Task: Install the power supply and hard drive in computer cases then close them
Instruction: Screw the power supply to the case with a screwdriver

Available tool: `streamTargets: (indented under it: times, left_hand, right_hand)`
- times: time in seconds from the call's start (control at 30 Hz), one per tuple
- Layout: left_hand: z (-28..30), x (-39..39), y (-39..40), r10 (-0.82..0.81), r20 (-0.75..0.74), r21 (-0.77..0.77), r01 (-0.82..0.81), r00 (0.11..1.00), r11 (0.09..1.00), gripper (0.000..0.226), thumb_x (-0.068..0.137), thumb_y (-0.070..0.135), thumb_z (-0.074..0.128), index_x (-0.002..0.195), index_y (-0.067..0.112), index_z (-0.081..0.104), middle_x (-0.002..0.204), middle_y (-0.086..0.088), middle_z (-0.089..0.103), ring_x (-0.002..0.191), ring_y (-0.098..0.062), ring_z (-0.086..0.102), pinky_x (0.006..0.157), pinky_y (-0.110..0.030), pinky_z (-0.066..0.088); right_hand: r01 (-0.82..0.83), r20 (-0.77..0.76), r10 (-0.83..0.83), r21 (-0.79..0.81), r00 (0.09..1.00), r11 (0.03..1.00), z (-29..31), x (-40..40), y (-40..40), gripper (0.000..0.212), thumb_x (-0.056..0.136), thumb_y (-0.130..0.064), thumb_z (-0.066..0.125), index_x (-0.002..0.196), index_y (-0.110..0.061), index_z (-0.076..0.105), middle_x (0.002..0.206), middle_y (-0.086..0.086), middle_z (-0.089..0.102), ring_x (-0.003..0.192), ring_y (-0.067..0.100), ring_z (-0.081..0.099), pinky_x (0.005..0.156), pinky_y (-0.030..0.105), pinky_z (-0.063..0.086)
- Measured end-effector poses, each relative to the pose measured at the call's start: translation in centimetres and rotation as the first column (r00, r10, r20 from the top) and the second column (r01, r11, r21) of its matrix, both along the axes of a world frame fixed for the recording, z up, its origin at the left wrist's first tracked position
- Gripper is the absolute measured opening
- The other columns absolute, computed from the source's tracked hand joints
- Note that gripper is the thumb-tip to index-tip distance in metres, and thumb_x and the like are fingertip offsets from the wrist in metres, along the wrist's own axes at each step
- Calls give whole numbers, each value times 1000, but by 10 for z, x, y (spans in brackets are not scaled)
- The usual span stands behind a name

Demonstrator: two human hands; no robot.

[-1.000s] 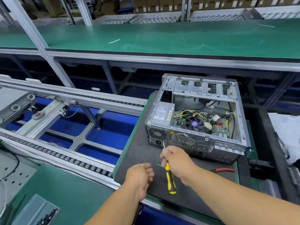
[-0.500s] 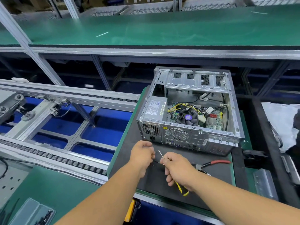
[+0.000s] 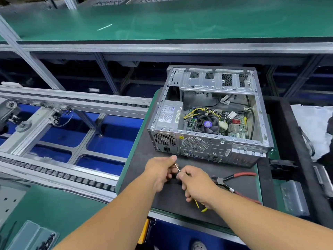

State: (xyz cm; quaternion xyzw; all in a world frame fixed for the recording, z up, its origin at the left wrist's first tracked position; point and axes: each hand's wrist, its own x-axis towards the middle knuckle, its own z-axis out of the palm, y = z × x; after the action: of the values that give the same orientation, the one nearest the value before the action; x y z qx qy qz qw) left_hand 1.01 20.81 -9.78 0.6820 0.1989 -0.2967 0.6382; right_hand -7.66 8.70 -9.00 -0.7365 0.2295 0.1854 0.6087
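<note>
An open silver computer case (image 3: 207, 147) lies on its side on a black mat (image 3: 144, 159), rear panel toward me. A grey power supply (image 3: 168, 114) sits in its near left corner, beside the motherboard and CPU fan (image 3: 207, 123). In front of the case, my right hand (image 3: 196, 184) grips a yellow-handled screwdriver (image 3: 201, 208), its thin shaft pointing up and left. My left hand (image 3: 160, 170) has its fingers curled at the shaft's tip; whether it pinches a screw there is hidden.
Red-handled pliers (image 3: 239, 175) lie on the mat right of my hands. A roller conveyor frame (image 3: 59, 170) runs at the left. A clear plastic box of small dark parts (image 3: 36, 239) sits bottom left. A green shelf (image 3: 162, 20) spans the back. White sheets (image 3: 313, 123) lie at right.
My left hand rose from below and met the screwdriver's tip. My right hand lowered and tilted the screwdriver, shaft now pointing up-left. The view shifted, showing the pliers.
</note>
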Motion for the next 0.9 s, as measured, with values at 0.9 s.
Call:
streamTargets:
  times: [0.9]
  left_hand:
    - [-7, 28, -22, -146, -48, 374, 153, 988, 915, 20, 84, 12, 68, 66, 10, 74, 51, -5, 63, 30, -15, 36, 38, -14, 26]
  right_hand:
    - [267, -192, -232, 180, 954, 947, -12, 33, 18, 26, 105, -29, 59, 86, -12, 56, 72, 14, 58, 47, 25, 62, 52, 37, 55]
